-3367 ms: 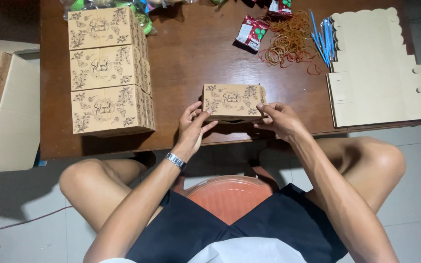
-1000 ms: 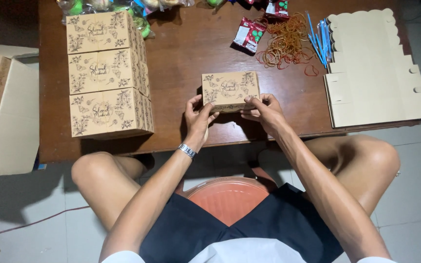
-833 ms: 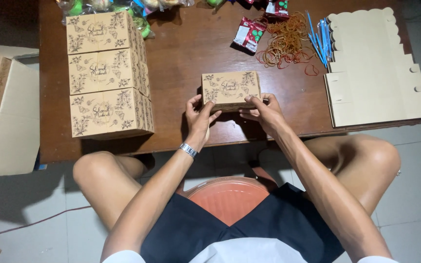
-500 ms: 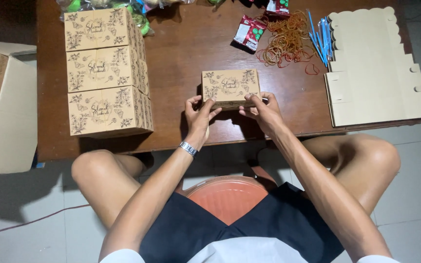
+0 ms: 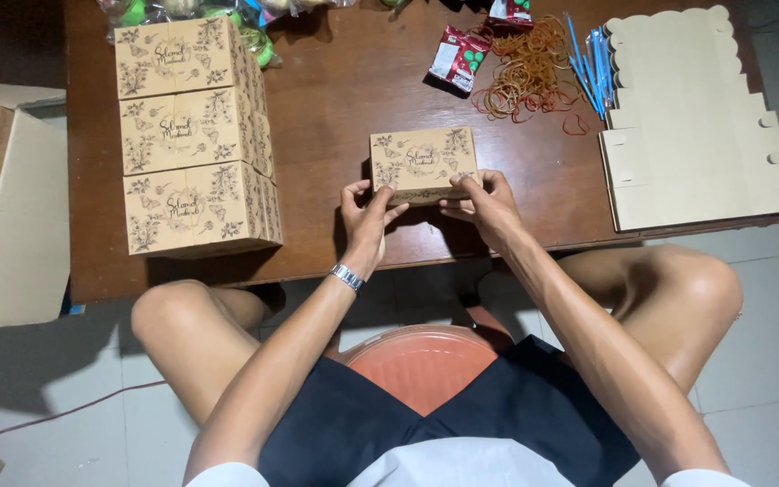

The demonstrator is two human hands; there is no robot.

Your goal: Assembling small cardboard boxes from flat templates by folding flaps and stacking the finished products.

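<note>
1. Head view, nearest first: the person sat on an orange stool [image 5: 426,365] with bare knees tucked under the bench [image 5: 353,99] edge
2. Left hand [image 5: 364,216] and right hand [image 5: 487,203] both gripped one small printed box [image 5: 423,162] at the near edge of the bench; the fingers of each hand were curled over its near lower corners, thumbs against its near side
3. That box looked folded and closed on top, so I judged its assembly nearly finished, with only the front closure being pressed home
4. Three finished boxes [image 5: 191,135] of the same print stood in a row at the left of the bench, well apart from the hands
5. Farther right lay a stack of flat blanks [image 5: 691,117], unfolded, so more boxes seemed left to make
6. At the far edge sat rubber bands [image 5: 525,72], blue straws [image 5: 588,54] and a red packet [image 5: 457,56]
</note>
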